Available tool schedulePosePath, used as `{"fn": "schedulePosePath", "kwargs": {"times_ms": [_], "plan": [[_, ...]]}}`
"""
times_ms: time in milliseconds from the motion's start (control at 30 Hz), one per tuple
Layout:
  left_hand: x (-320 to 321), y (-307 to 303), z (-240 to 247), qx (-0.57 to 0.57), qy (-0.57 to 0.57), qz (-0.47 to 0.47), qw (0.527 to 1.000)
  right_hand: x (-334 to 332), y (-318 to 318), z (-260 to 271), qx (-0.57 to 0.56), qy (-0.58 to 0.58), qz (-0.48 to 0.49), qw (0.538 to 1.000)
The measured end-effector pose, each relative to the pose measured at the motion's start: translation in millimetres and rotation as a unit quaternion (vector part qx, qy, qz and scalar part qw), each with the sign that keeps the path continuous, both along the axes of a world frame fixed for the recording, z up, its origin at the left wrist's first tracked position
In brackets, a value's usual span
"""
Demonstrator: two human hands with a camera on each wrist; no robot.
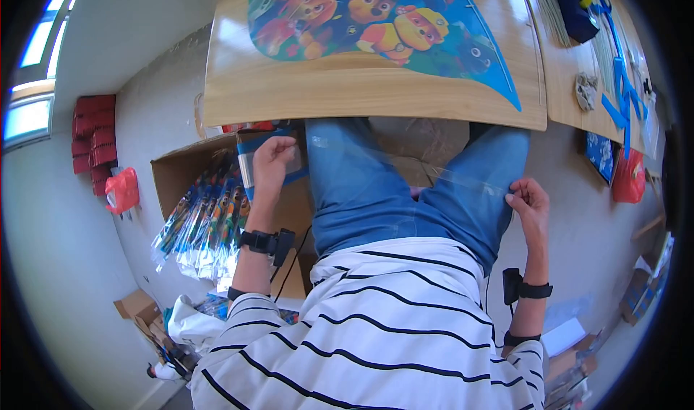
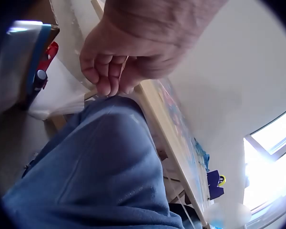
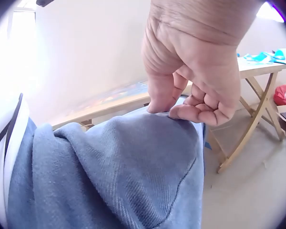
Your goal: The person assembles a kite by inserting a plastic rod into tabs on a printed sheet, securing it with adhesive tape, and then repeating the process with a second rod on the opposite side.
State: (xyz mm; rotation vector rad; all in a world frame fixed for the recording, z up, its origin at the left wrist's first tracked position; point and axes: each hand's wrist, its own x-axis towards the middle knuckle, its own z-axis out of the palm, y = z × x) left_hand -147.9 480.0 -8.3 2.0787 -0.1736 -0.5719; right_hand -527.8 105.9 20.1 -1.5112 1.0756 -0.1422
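A long, narrow clear plastic sleeve (image 1: 463, 179) stretches across the lap, over the jeans (image 1: 361, 186). My left hand (image 1: 272, 166) pinches its left end between thumb and fingertips, beside the open carton. In the left wrist view the fingers of this left hand (image 2: 109, 71) are bent towards the thumb, above the knee. The right end is pinched by my right hand (image 1: 531, 199), over the other thigh. Close up, thumb and forefinger of the right hand (image 3: 193, 90) meet just above the denim. On the table ahead lies a printed cartoon kite (image 1: 405, 27) with thin rods, touched by neither hand.
The wooden table (image 1: 361, 96) has its front edge over the knees. An open carton (image 1: 170, 166) with several packaged kites (image 1: 217, 218) stands at the left. A second table at the right bears blue ribbon (image 1: 620, 92) and a dark object (image 1: 575, 13). A red bag (image 1: 629, 175) is beyond it.
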Motion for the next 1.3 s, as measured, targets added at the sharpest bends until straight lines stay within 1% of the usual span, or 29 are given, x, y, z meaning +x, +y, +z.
{"fn": "schedulePosePath", "kwargs": {"times_ms": [167,267,433,567,667,767,867,967,1067,1167,1300], "plan": [[3,-19,-7,-0.056,0.062,-0.024,0.996,1,-1,1,-0.025,0.034,0.022,0.999],[5,-23,-16,-0.077,0.064,-0.033,0.994,3,2,1,-0.041,0.025,0.004,0.999],[12,-26,-16,-0.087,0.072,-0.06,0.992,-4,0,-9,-0.036,0.023,0.01,0.999],[14,-28,-17,-0.09,0.074,-0.08,0.99,-2,-1,-5,-0.049,0.04,0.019,0.998],[15,-29,-13,-0.072,0.083,-0.088,0.99,1,3,-4,-0.046,0.029,-0.01,0.998],[18,-26,-16,-0.072,0.087,-0.1,0.989,1,4,-5,-0.051,0.019,-0.013,0.998],[16,-26,-15,-0.102,0.093,-0.08,0.987,-5,1,-9,-0.045,0.022,0.007,0.999],[14,-27,-13,-0.13,0.11,-0.057,0.984,-4,2,-7,-0.042,0.025,0.007,0.999],[17,-24,-15,-0.115,0.111,-0.07,0.985,-4,1,-8,-0.054,0.033,0.013,0.998],[12,-31,-12,-0.13,0.11,-0.045,0.984,-5,1,-10,-0.045,0.026,0.008,0.999],[14,-30,-14,-0.091,0.097,-0.071,0.989,-6,2,-11,-0.033,0.013,0.0,0.999]]}}
